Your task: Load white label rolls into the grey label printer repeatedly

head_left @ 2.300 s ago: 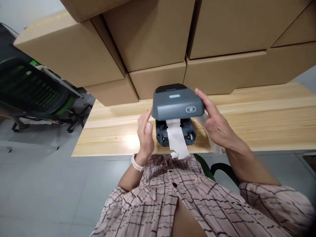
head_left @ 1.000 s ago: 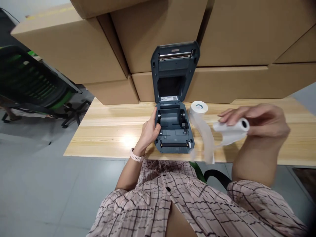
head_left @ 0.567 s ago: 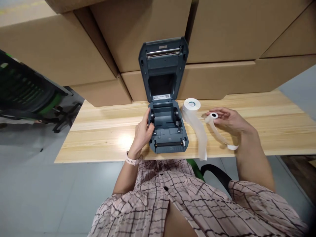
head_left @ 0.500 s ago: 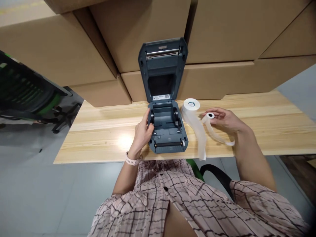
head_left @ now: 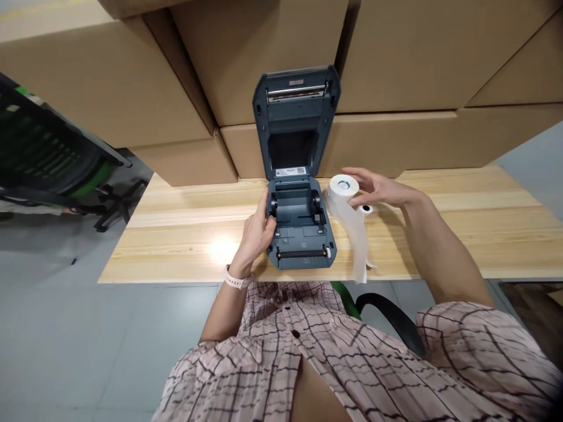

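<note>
A dark grey label printer (head_left: 303, 231) lies on the table with its lid (head_left: 292, 123) raised and its roll bay bare. My left hand (head_left: 258, 231) grips the printer's left edge, thumb over the rim. To the printer's right stands a large white label roll (head_left: 343, 186), its loose strip trailing down to the table's front edge. My right hand (head_left: 380, 189) reaches around the right side of this roll with thumb and fingers apart; whether they touch it I cannot tell. A small white roll with a black core (head_left: 365, 209) stands just below that hand, partly behind the large roll's strip.
Large cardboard boxes (head_left: 272, 53) are stacked along the back of the wooden table (head_left: 176, 234). A green and black chair (head_left: 53, 146) stands on the floor at the left. A black chair armrest (head_left: 391, 316) curves beside my lap.
My right hand has let go of the small roll and moved left to the large roll. The small roll now stands closer to the large one. My left hand stays on the printer.
</note>
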`<move>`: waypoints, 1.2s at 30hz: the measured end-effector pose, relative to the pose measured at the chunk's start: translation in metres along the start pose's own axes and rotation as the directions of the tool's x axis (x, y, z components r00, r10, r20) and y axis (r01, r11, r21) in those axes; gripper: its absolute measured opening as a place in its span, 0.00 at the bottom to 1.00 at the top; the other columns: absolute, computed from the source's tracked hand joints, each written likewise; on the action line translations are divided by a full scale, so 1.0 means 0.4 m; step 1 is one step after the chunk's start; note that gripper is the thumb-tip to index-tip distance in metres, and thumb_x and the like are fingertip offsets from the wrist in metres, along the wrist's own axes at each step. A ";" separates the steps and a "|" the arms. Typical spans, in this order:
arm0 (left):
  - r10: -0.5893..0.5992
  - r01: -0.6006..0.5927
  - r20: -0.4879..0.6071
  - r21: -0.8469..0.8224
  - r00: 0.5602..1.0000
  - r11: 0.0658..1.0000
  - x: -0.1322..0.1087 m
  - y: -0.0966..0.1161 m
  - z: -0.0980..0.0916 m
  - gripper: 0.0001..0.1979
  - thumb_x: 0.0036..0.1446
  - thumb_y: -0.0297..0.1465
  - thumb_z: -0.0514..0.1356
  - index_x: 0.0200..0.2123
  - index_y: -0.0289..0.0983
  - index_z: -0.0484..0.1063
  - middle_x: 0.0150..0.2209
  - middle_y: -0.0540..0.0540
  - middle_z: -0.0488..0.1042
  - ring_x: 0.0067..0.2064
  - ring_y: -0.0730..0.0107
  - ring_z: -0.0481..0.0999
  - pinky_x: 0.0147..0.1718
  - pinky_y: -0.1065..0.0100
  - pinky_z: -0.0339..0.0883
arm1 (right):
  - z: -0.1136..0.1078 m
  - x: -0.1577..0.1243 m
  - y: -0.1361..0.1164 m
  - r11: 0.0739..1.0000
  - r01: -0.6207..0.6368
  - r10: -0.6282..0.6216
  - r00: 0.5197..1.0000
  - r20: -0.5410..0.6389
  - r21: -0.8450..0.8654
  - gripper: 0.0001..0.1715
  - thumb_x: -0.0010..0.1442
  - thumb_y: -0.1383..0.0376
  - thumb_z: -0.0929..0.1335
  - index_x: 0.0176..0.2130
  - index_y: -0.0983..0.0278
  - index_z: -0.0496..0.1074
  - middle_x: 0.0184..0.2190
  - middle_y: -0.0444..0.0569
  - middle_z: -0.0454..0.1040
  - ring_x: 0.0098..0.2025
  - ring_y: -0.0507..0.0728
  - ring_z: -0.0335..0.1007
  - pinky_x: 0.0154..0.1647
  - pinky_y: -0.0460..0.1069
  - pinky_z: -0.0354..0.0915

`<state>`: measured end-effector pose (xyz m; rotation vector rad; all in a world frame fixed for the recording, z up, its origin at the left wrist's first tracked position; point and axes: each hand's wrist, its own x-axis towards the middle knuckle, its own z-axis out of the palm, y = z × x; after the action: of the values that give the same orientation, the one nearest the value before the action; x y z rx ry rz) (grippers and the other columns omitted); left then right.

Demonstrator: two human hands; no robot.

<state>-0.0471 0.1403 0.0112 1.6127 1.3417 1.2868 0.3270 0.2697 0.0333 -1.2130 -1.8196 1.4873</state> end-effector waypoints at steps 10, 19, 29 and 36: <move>-0.098 0.097 0.014 0.039 0.995 0.994 -0.006 0.010 0.005 0.41 0.63 0.31 0.59 0.79 0.46 0.57 0.62 0.40 0.83 0.48 0.59 0.84 0.56 0.52 0.75 | 0.056 0.033 -0.120 0.978 0.198 -0.189 0.973 -0.129 0.062 0.50 0.41 0.32 0.78 0.56 0.54 0.75 0.53 0.54 0.85 0.50 0.68 0.83 0.47 0.60 0.76; -0.110 0.110 0.015 -0.025 0.994 0.994 -0.005 0.007 0.013 0.41 0.65 0.33 0.59 0.80 0.44 0.55 0.73 0.40 0.72 0.70 0.48 0.76 0.69 0.44 0.66 | 0.248 0.074 -0.359 0.755 0.386 -0.229 0.913 0.338 -0.530 0.40 0.45 0.45 0.81 0.54 0.58 0.78 0.53 0.53 0.83 0.54 0.70 0.80 0.56 0.62 0.73; -0.131 0.130 0.011 0.075 0.991 0.989 -0.009 0.022 0.011 0.42 0.64 0.32 0.56 0.81 0.43 0.53 0.60 0.41 0.84 0.54 0.51 0.84 0.61 0.48 0.70 | 0.351 0.156 -0.318 0.482 0.388 0.006 0.895 0.446 -0.786 0.40 0.56 0.41 0.76 0.56 0.64 0.75 0.57 0.63 0.81 0.56 0.74 0.79 0.52 0.61 0.72; -0.111 0.112 -0.018 0.082 0.994 0.990 -0.009 0.006 0.019 0.39 0.65 0.31 0.56 0.79 0.42 0.58 0.47 0.42 0.86 0.44 0.58 0.82 0.54 0.55 0.72 | 0.366 0.138 -0.282 0.435 0.389 -0.035 0.909 0.416 -0.812 0.43 0.64 0.39 0.72 0.62 0.68 0.75 0.60 0.69 0.79 0.59 0.77 0.78 0.57 0.65 0.73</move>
<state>-0.0391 0.1369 0.0101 1.5630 1.4894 1.1912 0.1448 0.2416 0.0895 -1.0434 -3.0704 0.5027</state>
